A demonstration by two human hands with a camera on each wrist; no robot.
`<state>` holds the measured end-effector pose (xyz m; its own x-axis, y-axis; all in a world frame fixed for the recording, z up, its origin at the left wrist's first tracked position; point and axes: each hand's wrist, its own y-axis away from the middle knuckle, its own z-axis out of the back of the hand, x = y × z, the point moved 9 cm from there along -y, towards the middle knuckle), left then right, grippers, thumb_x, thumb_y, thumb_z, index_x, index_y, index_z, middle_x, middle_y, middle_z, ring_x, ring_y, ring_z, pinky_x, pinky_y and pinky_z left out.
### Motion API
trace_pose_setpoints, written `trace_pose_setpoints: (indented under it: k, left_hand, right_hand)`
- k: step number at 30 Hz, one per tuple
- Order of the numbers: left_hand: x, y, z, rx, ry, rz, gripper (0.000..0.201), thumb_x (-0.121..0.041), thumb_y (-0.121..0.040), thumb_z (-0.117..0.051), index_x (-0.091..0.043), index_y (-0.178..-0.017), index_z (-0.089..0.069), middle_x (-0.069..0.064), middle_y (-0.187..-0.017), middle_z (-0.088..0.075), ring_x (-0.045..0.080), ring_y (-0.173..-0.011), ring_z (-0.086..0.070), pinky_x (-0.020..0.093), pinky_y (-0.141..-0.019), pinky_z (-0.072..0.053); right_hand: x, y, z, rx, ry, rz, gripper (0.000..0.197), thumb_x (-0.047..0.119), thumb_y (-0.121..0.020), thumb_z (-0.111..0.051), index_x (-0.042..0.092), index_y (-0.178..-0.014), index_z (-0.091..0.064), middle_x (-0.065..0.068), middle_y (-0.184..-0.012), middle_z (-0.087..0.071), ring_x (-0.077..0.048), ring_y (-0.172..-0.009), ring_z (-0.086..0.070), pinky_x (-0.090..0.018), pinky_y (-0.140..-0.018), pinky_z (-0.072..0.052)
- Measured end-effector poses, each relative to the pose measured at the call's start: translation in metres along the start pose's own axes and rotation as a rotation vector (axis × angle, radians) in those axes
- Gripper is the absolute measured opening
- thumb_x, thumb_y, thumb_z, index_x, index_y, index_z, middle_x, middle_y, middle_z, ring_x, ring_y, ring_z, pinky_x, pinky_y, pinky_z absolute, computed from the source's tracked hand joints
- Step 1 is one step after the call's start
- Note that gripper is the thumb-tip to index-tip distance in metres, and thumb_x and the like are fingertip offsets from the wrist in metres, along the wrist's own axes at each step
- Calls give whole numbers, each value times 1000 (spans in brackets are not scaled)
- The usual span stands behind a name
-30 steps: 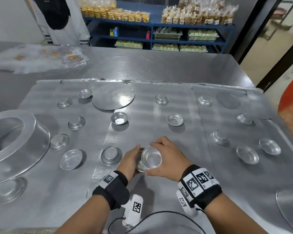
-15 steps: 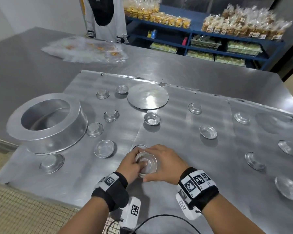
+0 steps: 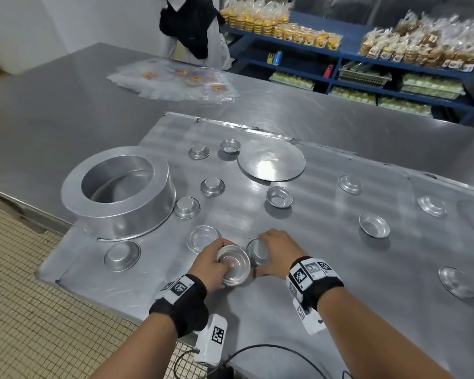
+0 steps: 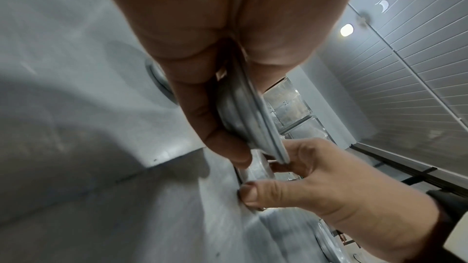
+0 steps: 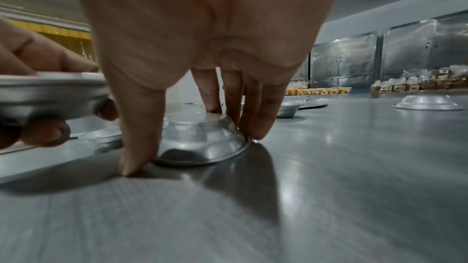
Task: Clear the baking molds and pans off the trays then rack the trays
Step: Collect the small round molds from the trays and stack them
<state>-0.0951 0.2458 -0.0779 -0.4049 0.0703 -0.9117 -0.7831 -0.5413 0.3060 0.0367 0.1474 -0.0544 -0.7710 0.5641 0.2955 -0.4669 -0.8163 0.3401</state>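
Observation:
My left hand [image 3: 216, 265] holds a small stack of round metal molds [image 3: 234, 265] just above the tray [image 3: 326, 242], thumb inside the top one; the stack's rims [image 4: 253, 123] show edge-on in the left wrist view. Beside it, my right hand [image 3: 274, 253] pinches an upturned mold [image 5: 200, 139] that still sits on the tray, thumb at its near rim and fingers [image 5: 255, 119] behind it. Several more small molds lie scattered over the trays, some upright, some upside down, such as one mold [image 3: 279, 196] farther back.
A big round cake pan [image 3: 118, 192] stands at the left, a flat metal disc [image 3: 271, 163] at the back. Empty plastic bags [image 3: 181, 83] lie on the steel table behind. A person in white stands beyond it. Blue shelves [image 3: 367, 64] hold packed pastries.
The head view swung left. My left hand took over the mold stack and lifted it off to the left; my right hand let go of it and came down on the upturned mold underneath.

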Motion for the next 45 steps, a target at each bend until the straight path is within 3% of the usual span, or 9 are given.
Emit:
trace_pose_setpoints:
  k: [7,13,17,22,25,29,34,41,45]
  left_hand:
    - [3,-4,2,16,-5,-17,35,6,-84,-60,-28,-94,-63,-3,-80,-68,12,-77,-62,23,-73,-48]
    - [-3,-12,-13,38,109,38,24,-5,-76,-60,-18,-96,-64,7,-77,-64,21,-68,-59,30,-54,-49]
    - [-13,-18,-30,34,222,55,21,-21,-69,-59,-17,-88,-68,-1,-70,-65,21,-69,-58,31,-63,-45]
    - [-31,-21,-62,115,291,79,44,-60,-85,-59,-20,-95,-74,8,-98,-76,29,-99,-71,45,-92,-54]
    - [-48,-19,-87,170,320,102,38,-55,-88,-63,-19,-96,-73,17,-101,-73,35,-95,-71,54,-84,-58]
    - [-67,-20,-114,201,230,60,22,-22,-83,-65,-9,-101,-65,20,-100,-69,39,-95,-68,60,-80,-57]
    - [-81,-24,-147,230,181,18,21,-6,-88,-59,-8,-108,-61,23,-105,-68,31,-89,-66,56,-83,-55]
    - [-95,-37,-191,272,125,-16,29,-14,-70,-56,-19,-98,-63,15,-94,-68,29,-85,-64,60,-81,-56]
    - [-99,-49,-212,262,104,-7,25,-7,-75,-57,-22,-95,-62,17,-95,-65,45,-94,-65,66,-76,-55]
  right_hand:
    - [-5,2,4,-46,-33,-70,68,37,-62,-90,18,-118,-57,-1,-114,-59,-24,-106,-57,-33,-87,-49]
    - [-17,28,35,-308,-218,-86,79,38,-71,-84,26,-139,-45,4,-132,-39,-19,-122,-46,-29,-103,-42]
    - [-19,62,64,-562,-352,10,66,43,-68,-86,24,-122,-53,9,-119,-37,-5,-103,-51,-22,-94,-45]
    - [-23,93,72,-690,-436,132,57,39,-66,-89,19,-105,-52,9,-108,-45,-3,-94,-52,-19,-86,-47]
    - [-36,103,63,-664,-542,139,55,33,-67,-89,19,-106,-54,10,-113,-49,-5,-105,-56,-27,-93,-50]
    - [-59,114,49,-639,-619,101,47,27,-72,-85,31,-99,-46,12,-124,-54,-7,-117,-56,-37,-99,-49]
    - [-94,126,38,-548,-721,8,55,33,-78,-75,33,-124,-44,16,-133,-55,-2,-128,-52,-37,-110,-42]
    - [-143,135,43,-418,-674,5,64,29,-73,-80,35,-129,-49,15,-130,-60,0,-122,-56,-33,-106,-46]
    - [-184,124,55,-334,-524,-53,68,11,-67,-79,26,-130,-57,7,-128,-61,-7,-116,-59,-26,-101,-47]
